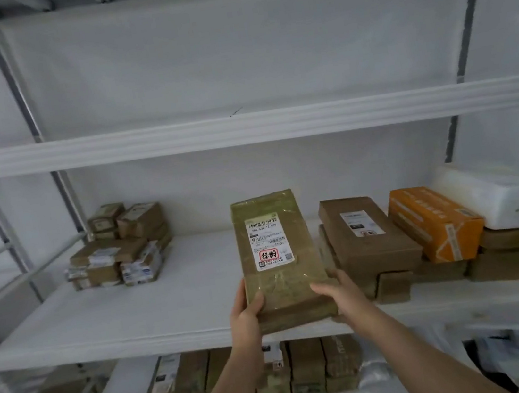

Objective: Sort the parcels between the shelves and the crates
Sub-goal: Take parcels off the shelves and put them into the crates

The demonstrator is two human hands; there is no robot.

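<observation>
Parcel (pixel 278 254), taped and labelled, sits tilted over the middle shelf (pixel 135 319), its near end gripped by both hands: left hand (pixel 247 312) and right hand (pixel 339 292) curl round its corners. Sliding it sideways could knock the stacked brown boxes (pixel 365 234) just beside it.

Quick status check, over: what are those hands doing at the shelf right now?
Left hand and right hand both gripping taped brown parcel by its near end. Parcel over middle shelf. Brown box stack close on its right; shelf bare on its left.
</observation>
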